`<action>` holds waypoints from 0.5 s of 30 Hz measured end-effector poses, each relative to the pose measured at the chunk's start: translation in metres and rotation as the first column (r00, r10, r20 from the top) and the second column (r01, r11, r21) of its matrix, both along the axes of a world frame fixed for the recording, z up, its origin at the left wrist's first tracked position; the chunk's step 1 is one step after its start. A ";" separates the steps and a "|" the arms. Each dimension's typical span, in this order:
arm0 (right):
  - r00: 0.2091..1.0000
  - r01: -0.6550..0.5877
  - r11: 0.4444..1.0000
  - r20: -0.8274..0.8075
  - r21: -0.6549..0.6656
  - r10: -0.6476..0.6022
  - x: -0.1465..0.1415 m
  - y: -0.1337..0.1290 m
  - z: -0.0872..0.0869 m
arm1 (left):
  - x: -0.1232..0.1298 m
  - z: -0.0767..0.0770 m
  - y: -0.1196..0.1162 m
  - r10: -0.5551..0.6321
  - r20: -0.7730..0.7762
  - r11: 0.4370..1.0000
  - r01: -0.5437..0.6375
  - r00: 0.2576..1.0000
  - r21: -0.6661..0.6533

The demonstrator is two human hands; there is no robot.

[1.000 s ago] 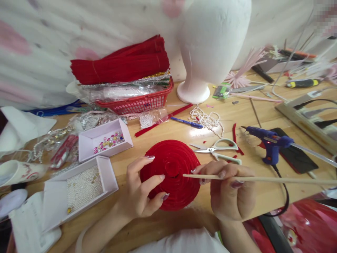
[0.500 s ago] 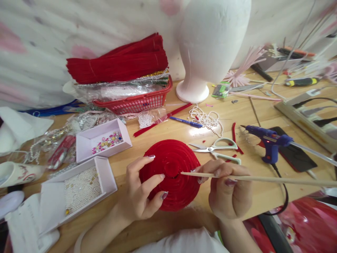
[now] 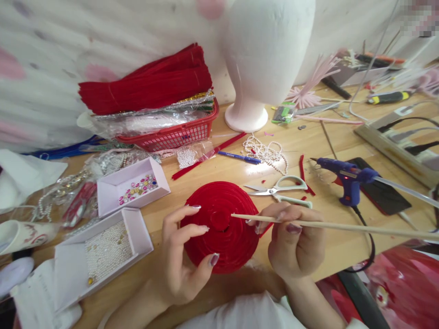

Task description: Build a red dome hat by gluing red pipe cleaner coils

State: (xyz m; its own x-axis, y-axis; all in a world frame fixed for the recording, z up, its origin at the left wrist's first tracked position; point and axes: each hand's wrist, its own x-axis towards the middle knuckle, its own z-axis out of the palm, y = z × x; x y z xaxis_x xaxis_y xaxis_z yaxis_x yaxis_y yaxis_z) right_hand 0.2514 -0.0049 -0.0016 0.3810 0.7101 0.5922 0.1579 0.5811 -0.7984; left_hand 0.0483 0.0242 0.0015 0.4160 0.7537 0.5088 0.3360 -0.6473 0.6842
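Observation:
A round red velvety coiled disc [image 3: 236,249] with a small raised centre lies on the table in front of me. My left hand [image 3: 180,249] rests at its left side, fingers spread apart over the rim, holding nothing. In my right hand [image 3: 297,242] a thin pale wooden stick [image 3: 329,225] is pinched between thumb and fingers. Its tip is over the disc, just right of the centre; whether it touches cannot be made out. Scissors [image 3: 274,191] with pale green handles lie just beyond the disc, and a red strip pokes out beside my right fingers.
A blue glue gun [image 3: 350,178] lies at right on a dark phone [image 3: 394,196], near a power strip [image 3: 408,153]. Left are boxes of gems [image 3: 161,185] and pearls [image 3: 140,249]. Behind stand a red basket [image 3: 171,139] with red strips and a white foam head [image 3: 267,55].
The stick's tip has shifted slightly up and left, toward the disc's centre. My left index and middle fingers have drawn back a little from the centre. The whole view has shifted slightly.

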 end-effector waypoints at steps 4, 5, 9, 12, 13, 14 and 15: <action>0.999 0.026 0.999 -0.027 0.030 -0.025 0.001 0.001 0.000 | 0.006 0.030 0.009 0.018 -0.159 0.999 -0.022 0.987 -0.025; 0.999 0.029 0.999 -0.025 0.037 -0.028 0.001 0.000 0.000 | 0.009 0.037 0.012 0.016 -0.208 1.000 -0.017 0.978 -0.001; 0.998 0.065 0.997 -0.005 0.052 -0.065 0.004 -0.005 -0.003 | 0.022 0.051 0.020 -0.003 -0.302 1.000 0.011 0.953 0.023; 0.995 0.104 0.992 -0.009 0.070 -0.103 0.006 -0.006 -0.003 | 0.030 0.054 0.022 -0.017 -0.353 1.000 0.021 0.936 0.009; 0.995 0.103 0.992 -0.006 0.074 -0.103 0.007 -0.006 -0.003 | 0.032 0.055 0.023 -0.014 -0.372 1.000 0.023 0.928 0.018; 0.995 0.098 0.992 -0.004 0.082 -0.098 0.008 -0.006 -0.003 | 0.034 0.056 0.023 -0.011 -0.390 0.999 0.025 0.921 0.030; 0.996 0.089 0.992 -0.002 0.094 -0.089 0.009 -0.006 -0.003 | 0.036 0.057 0.023 -0.011 -0.406 0.999 0.029 0.914 0.039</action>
State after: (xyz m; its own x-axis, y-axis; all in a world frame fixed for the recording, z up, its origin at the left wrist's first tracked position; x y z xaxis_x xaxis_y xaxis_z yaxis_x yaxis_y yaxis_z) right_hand 0.2601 -0.0114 -0.0041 0.4389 0.6143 0.6558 0.2140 0.6373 -0.7403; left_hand 0.0842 0.0477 0.0586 0.6082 0.7243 0.3248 0.5653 -0.6825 0.4633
